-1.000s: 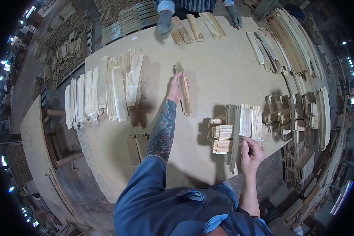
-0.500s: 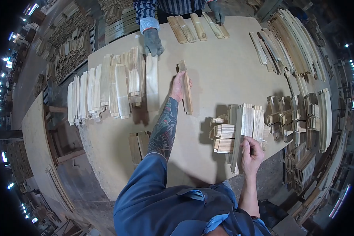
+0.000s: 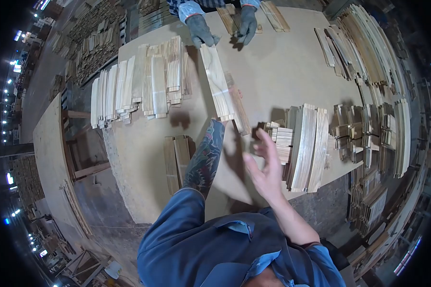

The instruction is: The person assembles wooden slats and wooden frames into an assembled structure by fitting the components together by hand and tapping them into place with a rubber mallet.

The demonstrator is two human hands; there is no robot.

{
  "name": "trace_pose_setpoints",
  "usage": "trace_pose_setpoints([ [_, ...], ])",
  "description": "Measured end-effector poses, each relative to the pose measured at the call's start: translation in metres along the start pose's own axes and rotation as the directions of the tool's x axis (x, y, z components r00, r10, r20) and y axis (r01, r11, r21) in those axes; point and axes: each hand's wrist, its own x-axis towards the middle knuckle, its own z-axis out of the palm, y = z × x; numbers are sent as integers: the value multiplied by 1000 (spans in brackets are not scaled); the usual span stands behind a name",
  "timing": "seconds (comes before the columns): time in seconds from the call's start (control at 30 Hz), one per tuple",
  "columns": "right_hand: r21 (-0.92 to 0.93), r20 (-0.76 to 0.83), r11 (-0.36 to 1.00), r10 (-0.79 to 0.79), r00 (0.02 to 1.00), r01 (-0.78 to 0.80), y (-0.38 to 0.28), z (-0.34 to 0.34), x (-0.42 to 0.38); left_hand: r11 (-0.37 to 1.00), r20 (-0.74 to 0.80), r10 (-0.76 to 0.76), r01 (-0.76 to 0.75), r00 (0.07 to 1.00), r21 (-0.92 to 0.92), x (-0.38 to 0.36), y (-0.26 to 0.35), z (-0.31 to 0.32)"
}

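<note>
A brown wooden slat [image 3: 241, 113] stands tilted over the middle of the table, with my left hand [image 3: 239, 93] closed around it. Most of that hand is hidden behind a pale wooden board [image 3: 216, 83], which a co-worker's gloved hand [image 3: 200, 31] holds by its far end. My right hand [image 3: 266, 165] is open and slightly blurred, fingers apart, with nothing in it. It hovers just left of a stack of wooden slats [image 3: 302, 148] at the near right.
Rows of pale boards [image 3: 151, 81] lie on the left of the table [image 3: 282, 62]. Two short slats [image 3: 176, 160] rest beside my left forearm. Several more bundles [image 3: 368, 126] line the right edge. The co-worker's other gloved hand [image 3: 248, 26] is near slats at the far edge.
The co-worker's board has moved from the left row toward the middle, over my left hand. My right hand has left the stack and moved left, opening. My left hand still holds the slat.
</note>
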Motion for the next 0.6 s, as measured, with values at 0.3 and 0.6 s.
trace_pose_setpoints([
  [0.3, 511, 360, 654, 426, 830, -558, 16, 62, 66, 985, -39, 53, -58, 998, -161, -59, 44, 10],
  [0.6, 549, 409, 663, 318, 856, -509, 21, 60, 54, 973, 133, -76, 103, 988, -208, -50, 54, -4],
])
